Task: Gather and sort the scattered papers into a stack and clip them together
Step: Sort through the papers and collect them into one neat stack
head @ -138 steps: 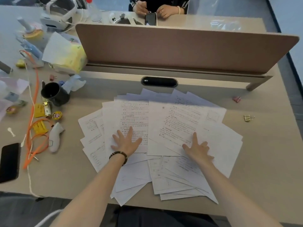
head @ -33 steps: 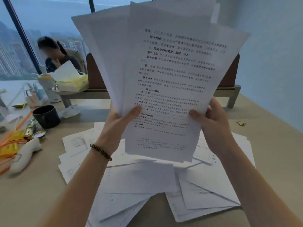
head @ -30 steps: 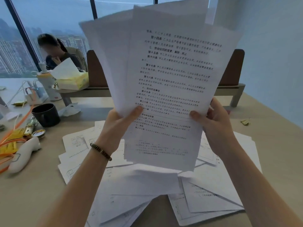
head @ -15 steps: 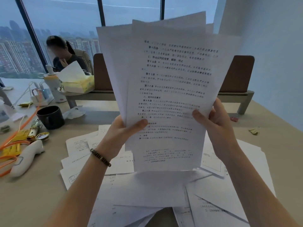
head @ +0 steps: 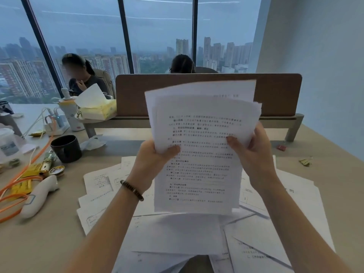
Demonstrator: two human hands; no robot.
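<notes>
I hold a loose sheaf of printed papers [head: 199,154] upright above the desk. My left hand [head: 155,160] grips its left edge, thumb on the front page. My right hand [head: 254,152] grips the right edge the same way. The sheets in the sheaf are uneven at the top. Under it, several more papers [head: 177,237] lie scattered and overlapping on the beige desk [head: 49,233]. A gold binder clip [head: 305,162] and a red clip [head: 281,147] lie on the desk to the right.
A brown divider panel [head: 275,95] stands across the desk's far side, with two people seated beyond it. On the left are a black mug [head: 66,148], a white handheld device [head: 39,196], orange cable [head: 13,194], a tissue box [head: 97,110] and small clutter.
Since the papers lay fanned on the desk under both hands, I have lifted a sheaf. In the last second it has come lower and my grip sits higher on the pages; the view tilted up.
</notes>
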